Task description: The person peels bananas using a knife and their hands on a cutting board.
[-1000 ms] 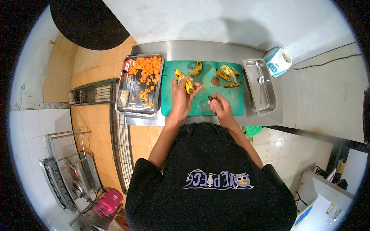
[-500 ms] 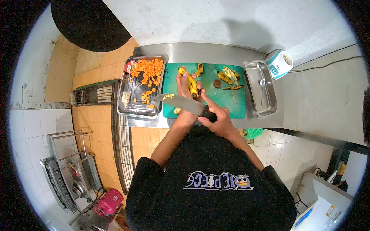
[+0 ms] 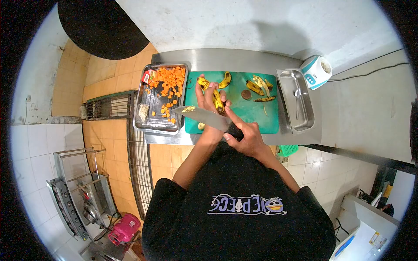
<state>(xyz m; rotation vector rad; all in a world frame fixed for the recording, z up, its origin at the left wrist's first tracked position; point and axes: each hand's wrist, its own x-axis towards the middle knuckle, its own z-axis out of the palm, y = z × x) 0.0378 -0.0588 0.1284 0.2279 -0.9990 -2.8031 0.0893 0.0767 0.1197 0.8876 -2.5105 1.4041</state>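
Note:
My left hand (image 3: 206, 101) is closed around a partly peeled banana (image 3: 218, 101), and a yellow, dark-spotted piece of peel (image 3: 203, 82) shows at its fingertips. Closed on a dark handle, my right hand (image 3: 247, 134) holds a wide kitchen knife (image 3: 203, 116) with its blade pointing left, across my left wrist. Pale scraps cling to the blade. My right index finger reaches to the banana's near end. Beneath both hands lies a green cutting board (image 3: 257, 119). Another banana piece (image 3: 225, 80) rests at its far edge, and a small pale piece (image 3: 200, 125) near the front.
Left of the board, a metal tray (image 3: 146, 124) holds sliced carrots (image 3: 172, 80), a red packet and a small pale bag. Banana peels (image 3: 254, 87) and a round brown object (image 3: 246, 94) lie on the board's right. Farther right are a steel basin (image 3: 300, 124) with a spoon and a white-teal appliance (image 3: 320, 71).
My left fingers have shifted and spread slightly at the far end, and more of the yellow peel piece shows there. The knife stays almost in place.

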